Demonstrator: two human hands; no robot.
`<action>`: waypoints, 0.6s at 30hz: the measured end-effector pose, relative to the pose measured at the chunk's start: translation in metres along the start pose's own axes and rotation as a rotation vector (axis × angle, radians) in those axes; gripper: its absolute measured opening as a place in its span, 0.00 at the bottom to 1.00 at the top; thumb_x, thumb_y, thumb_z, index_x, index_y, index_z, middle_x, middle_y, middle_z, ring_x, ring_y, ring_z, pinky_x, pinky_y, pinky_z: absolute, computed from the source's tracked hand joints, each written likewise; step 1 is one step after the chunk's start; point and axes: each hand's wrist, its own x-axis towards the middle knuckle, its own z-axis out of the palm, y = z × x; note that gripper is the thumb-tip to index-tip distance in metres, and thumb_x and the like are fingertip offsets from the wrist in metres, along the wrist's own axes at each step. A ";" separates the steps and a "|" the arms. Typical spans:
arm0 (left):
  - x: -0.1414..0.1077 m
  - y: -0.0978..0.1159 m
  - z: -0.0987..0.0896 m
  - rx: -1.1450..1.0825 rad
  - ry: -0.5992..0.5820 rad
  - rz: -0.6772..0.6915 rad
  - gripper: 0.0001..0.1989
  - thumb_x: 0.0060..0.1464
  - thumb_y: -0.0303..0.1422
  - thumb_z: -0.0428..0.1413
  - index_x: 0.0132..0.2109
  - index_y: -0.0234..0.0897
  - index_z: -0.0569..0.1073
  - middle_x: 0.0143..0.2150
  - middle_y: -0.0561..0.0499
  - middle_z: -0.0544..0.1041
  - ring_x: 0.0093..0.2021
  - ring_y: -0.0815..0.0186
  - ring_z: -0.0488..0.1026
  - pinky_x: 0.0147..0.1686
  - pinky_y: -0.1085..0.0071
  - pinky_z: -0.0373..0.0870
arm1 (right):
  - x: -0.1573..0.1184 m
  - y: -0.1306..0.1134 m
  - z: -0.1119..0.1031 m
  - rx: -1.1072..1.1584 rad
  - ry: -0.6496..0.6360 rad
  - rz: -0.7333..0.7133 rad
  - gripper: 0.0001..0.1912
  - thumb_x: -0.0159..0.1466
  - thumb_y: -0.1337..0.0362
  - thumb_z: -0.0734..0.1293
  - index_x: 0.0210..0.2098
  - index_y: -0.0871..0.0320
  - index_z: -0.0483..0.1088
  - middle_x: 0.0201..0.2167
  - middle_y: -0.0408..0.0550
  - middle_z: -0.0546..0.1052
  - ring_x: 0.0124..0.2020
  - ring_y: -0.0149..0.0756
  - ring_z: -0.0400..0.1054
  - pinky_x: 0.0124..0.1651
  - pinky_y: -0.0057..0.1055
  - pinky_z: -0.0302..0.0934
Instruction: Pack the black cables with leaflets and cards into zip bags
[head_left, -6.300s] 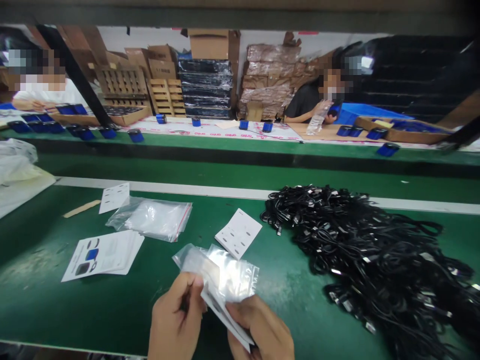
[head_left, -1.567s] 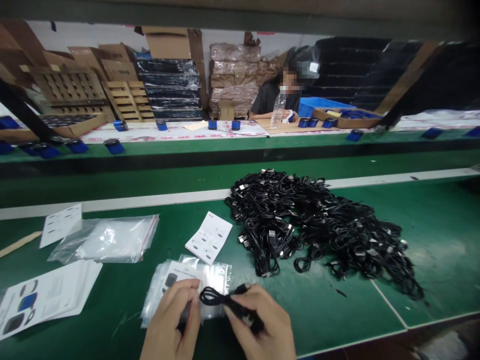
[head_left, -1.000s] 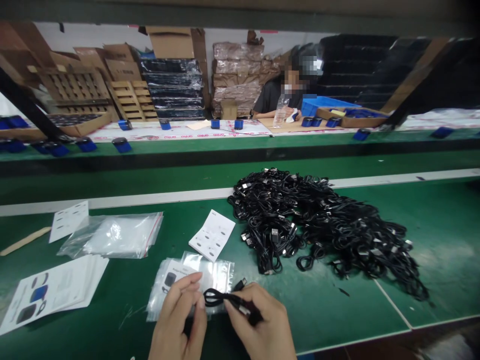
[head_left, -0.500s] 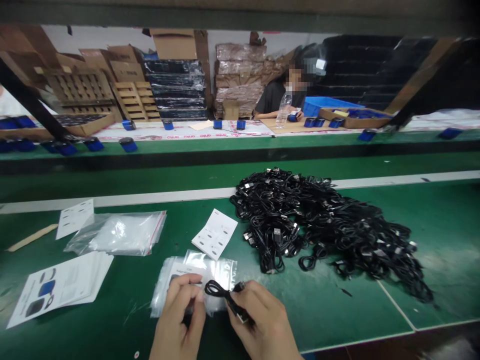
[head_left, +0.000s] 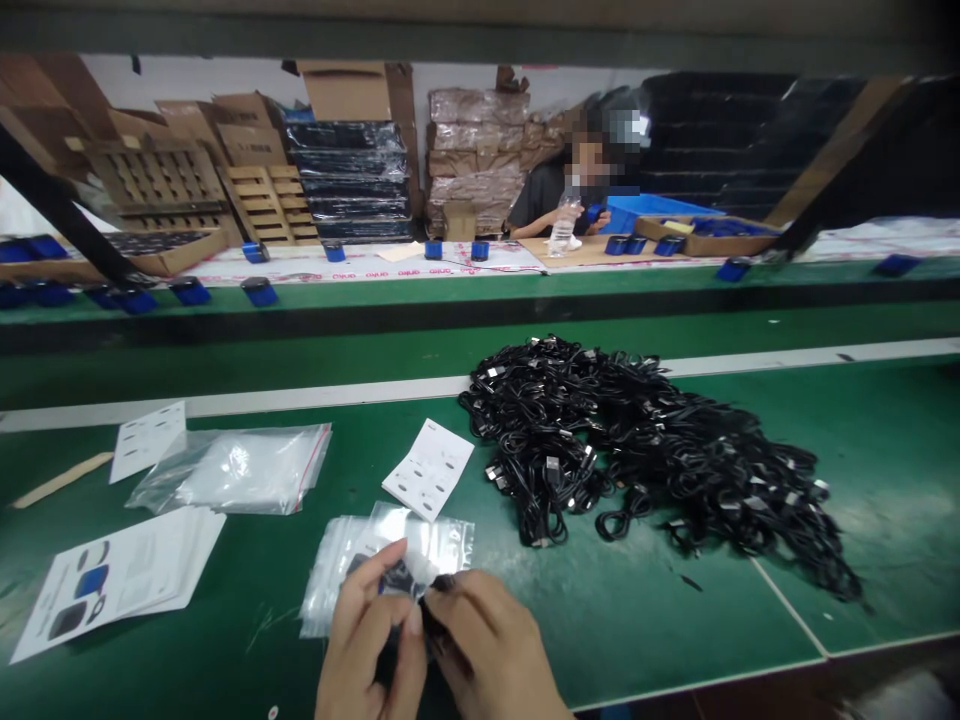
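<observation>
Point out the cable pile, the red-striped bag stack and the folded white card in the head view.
cable pile (head_left: pixel 645 450), head view, on the tangled middle of the black heap.
red-striped bag stack (head_left: pixel 240 470), head view, on the clear plastic near its centre.
folded white card (head_left: pixel 429 470), head view, on its printed top face.

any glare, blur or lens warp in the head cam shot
Head view: glare on the clear plastic zip bags; the left hand and right hand are slightly blurred; the white stripe on the green bench bows, showing wide-angle warp; dark corners.
</observation>
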 end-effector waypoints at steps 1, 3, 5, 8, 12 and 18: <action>0.000 0.000 -0.001 0.014 -0.003 -0.005 0.12 0.60 0.34 0.44 0.30 0.42 0.67 0.54 0.48 0.65 0.50 0.61 0.68 0.47 0.66 0.64 | 0.003 -0.002 -0.005 0.088 -0.086 0.064 0.11 0.62 0.71 0.60 0.41 0.61 0.73 0.28 0.51 0.75 0.26 0.35 0.70 0.28 0.26 0.68; 0.001 0.000 -0.003 0.035 0.004 -0.017 0.12 0.60 0.36 0.45 0.30 0.42 0.68 0.54 0.48 0.65 0.50 0.61 0.68 0.47 0.65 0.64 | 0.011 -0.007 -0.018 0.225 -0.260 0.152 0.16 0.62 0.71 0.61 0.48 0.62 0.71 0.33 0.52 0.75 0.30 0.36 0.72 0.34 0.26 0.69; 0.001 0.000 -0.004 0.036 0.023 -0.015 0.12 0.60 0.36 0.45 0.30 0.42 0.67 0.54 0.47 0.64 0.51 0.60 0.67 0.48 0.63 0.64 | 0.017 -0.010 -0.029 0.233 -0.355 0.157 0.19 0.61 0.71 0.63 0.52 0.62 0.69 0.37 0.53 0.75 0.35 0.37 0.72 0.39 0.27 0.69; 0.001 0.001 -0.004 0.021 0.028 0.003 0.12 0.60 0.35 0.44 0.29 0.42 0.66 0.55 0.49 0.63 0.53 0.60 0.67 0.50 0.62 0.63 | 0.020 -0.009 -0.033 0.205 -0.366 0.146 0.18 0.60 0.71 0.66 0.51 0.63 0.70 0.39 0.54 0.75 0.39 0.39 0.72 0.41 0.27 0.69; 0.000 -0.002 -0.007 0.033 0.030 0.081 0.10 0.60 0.33 0.46 0.31 0.43 0.67 0.56 0.49 0.61 0.55 0.59 0.65 0.52 0.60 0.63 | 0.013 -0.002 -0.020 0.089 -0.161 -0.058 0.12 0.65 0.72 0.60 0.44 0.60 0.73 0.40 0.52 0.79 0.36 0.40 0.74 0.38 0.32 0.70; -0.002 -0.006 -0.004 0.059 0.116 0.167 0.12 0.59 0.34 0.46 0.28 0.42 0.67 0.57 0.47 0.63 0.57 0.57 0.65 0.54 0.59 0.63 | 0.006 -0.002 -0.013 0.276 -0.004 0.217 0.08 0.59 0.74 0.65 0.37 0.55 0.68 0.31 0.43 0.80 0.30 0.32 0.75 0.33 0.23 0.68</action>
